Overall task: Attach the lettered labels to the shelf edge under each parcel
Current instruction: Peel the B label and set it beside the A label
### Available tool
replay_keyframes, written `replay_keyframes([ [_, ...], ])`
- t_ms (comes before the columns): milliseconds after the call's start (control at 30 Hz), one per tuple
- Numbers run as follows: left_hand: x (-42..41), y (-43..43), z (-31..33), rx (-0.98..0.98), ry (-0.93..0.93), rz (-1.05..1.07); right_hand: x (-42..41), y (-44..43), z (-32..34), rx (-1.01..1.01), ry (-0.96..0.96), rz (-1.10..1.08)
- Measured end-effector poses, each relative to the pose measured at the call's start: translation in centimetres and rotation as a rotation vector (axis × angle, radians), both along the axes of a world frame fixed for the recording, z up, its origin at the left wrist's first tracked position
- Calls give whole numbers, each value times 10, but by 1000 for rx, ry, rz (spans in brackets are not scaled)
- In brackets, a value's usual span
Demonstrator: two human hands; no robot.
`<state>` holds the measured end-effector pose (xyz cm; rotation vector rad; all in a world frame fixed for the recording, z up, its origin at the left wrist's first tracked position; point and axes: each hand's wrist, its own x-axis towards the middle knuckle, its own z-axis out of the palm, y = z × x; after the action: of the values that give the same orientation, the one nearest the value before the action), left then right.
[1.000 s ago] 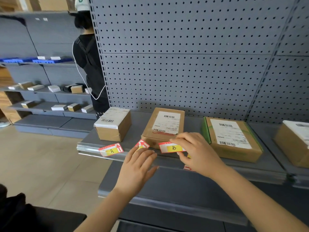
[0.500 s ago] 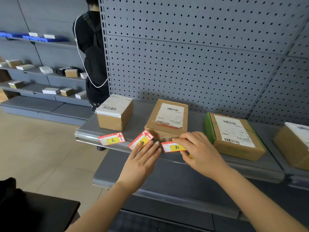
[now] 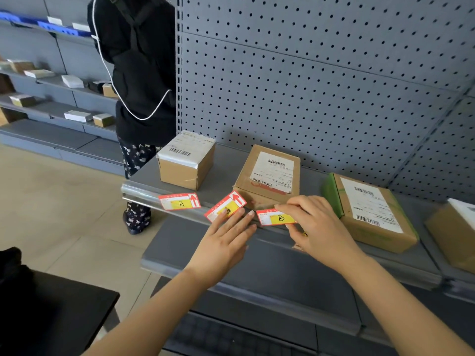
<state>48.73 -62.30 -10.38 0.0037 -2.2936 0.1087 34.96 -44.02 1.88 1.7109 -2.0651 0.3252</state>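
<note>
Label A point(image 3: 180, 201), red and yellow, sits on the clear rail of the shelf edge point(image 3: 144, 193) under the left parcel point(image 3: 187, 160). My right hand point(image 3: 321, 227) pinches label B point(image 3: 276, 218) against the rail below the middle parcel point(image 3: 270, 176); a yellow scrap of another label shows under its fingers. My left hand point(image 3: 226, 242) holds a tilted label point(image 3: 226, 206) by its lower end, its letter covered by my fingertips. A third parcel point(image 3: 370, 211) with green tape lies to the right, and a fourth parcel point(image 3: 455, 232) is cut off by the frame.
A person in black point(image 3: 141, 73) stands just past the shelf's left end. A lower shelf point(image 3: 257, 273) juts out beneath my hands. A black tabletop point(image 3: 51, 309) is at the bottom left. Other shelves with small boxes point(image 3: 77, 115) line the far left wall.
The view has moved closer and tipped down. My right hand has lowered label B onto the rail. My left hand has raised its label so more of it shows, tilted.
</note>
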Motion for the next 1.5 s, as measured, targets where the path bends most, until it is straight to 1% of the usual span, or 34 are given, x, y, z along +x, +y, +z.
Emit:
replay_keyframes([
  [133, 1, 0, 1, 10, -32, 5, -2, 0, -4, 151, -23, -13],
  [333, 2, -2, 1, 21, -59, -17, 7, -4, -6, 198, -206, -83],
  [433, 3, -2, 2, 23, -81, -21, 8, -2, -7, 139, -238, -78],
  [600, 4, -1, 4, 42, -93, -23, 12, -4, -17, 78, -182, -109],
  [767, 5, -2, 5, 17, -83, -35, 14, -5, -14, 33, -102, -112],
  [867, 8, -1, 7, 20, -50, -87, 12, 0, -8, -44, -97, -102],
  [967, 13, 6, 5, 44, -33, -162, 13, 12, -4, -99, -132, -143],
  [1133, 14, 23, 0, 144, -49, -260, 17, 44, -3, -91, -168, -250],
  [1233, 9, 35, 9, 196, -16, -316, 22, 64, -3, -123, -184, -314],
  [1500, -12, 72, 35, 222, 16, -418, 34, 110, -11, -146, -208, -407],
])
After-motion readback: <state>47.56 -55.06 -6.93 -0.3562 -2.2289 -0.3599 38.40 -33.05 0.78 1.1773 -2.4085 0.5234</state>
